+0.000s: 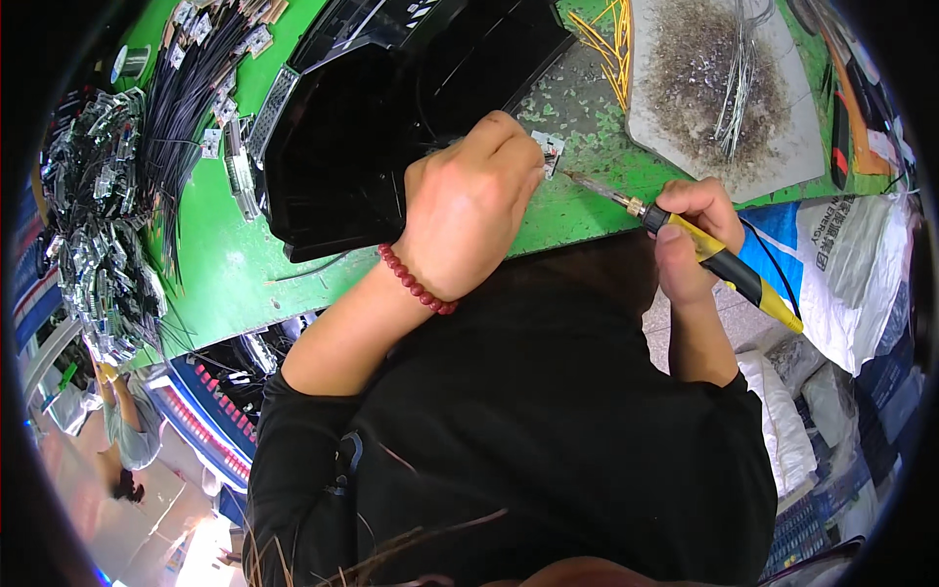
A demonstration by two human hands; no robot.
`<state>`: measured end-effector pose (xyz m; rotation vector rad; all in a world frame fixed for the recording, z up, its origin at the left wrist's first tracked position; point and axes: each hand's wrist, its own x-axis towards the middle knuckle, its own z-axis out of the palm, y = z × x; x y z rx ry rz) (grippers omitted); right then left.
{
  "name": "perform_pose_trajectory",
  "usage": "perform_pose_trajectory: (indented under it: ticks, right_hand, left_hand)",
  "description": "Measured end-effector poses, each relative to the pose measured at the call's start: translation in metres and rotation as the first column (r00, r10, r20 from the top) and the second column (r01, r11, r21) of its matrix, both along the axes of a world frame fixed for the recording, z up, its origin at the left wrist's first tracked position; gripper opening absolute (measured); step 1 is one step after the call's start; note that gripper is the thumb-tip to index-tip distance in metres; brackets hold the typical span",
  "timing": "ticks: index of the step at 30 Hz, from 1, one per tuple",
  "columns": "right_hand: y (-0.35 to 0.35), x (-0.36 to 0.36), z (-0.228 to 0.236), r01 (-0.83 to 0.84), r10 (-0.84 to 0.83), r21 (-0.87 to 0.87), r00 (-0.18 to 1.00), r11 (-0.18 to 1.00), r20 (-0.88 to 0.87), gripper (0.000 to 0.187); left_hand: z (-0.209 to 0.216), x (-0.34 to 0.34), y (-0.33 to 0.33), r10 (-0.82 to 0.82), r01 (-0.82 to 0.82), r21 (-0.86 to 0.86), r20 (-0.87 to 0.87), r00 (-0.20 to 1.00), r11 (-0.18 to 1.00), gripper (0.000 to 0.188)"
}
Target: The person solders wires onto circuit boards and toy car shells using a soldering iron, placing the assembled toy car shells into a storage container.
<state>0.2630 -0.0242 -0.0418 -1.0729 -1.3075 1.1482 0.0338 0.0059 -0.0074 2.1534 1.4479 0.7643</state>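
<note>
My right hand (696,235) is wrapped round a yellow and black soldering iron (729,264), its metal tip pointing left. That tip comes close to a small white and silvery part (549,152); I cannot tell whether they touch. With fingers curled, my left hand (472,191) pinches this part at its left edge, just above the green table (577,215). The fingertips are mostly hidden behind the back of the hand. Left of the hand lies a large glossy black panel (342,147), partly covered by the wrist, which wears a red bead bracelet.
Heaped silvery metal parts (103,235) and a bundle of black wires (181,117) lie at the left. A solder spool (130,64) stands at the far left. Yellow strips (613,49) and a grey board (665,127) with wires and debris lie right. Another person (132,430) is at lower left.
</note>
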Motion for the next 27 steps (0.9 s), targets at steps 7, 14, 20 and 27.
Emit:
perform_pose_trajectory:
  ticks: [7,14,20,27]
  right_hand:
    - [0.004,-0.004,0.007,-0.056,0.043,0.098,0.991,0.994,0.129,0.019]
    - [0.002,-0.003,0.002,-0.034,0.022,0.156,0.997,0.987,0.079,0.019]
    - [-0.001,0.0,0.0,-0.022,0.024,0.055,0.998,0.998,-0.052,0.025]
    - [0.002,-0.001,0.002,-0.009,0.012,0.029,0.996,1.0,-0.09,0.026]
  left_hand:
    - [-0.003,-0.001,0.0,-0.01,0.01,0.027,0.003,1.0,1.0,0.009]
    - [-0.003,0.0,0.0,-0.008,0.008,0.034,0.0,1.0,0.999,0.008]
    - [-0.004,-0.001,-0.001,-0.008,0.009,0.053,-0.02,1.0,0.999,0.007]
    - [-0.004,0.001,-0.002,-0.009,0.013,0.072,-0.054,0.998,0.997,0.009]
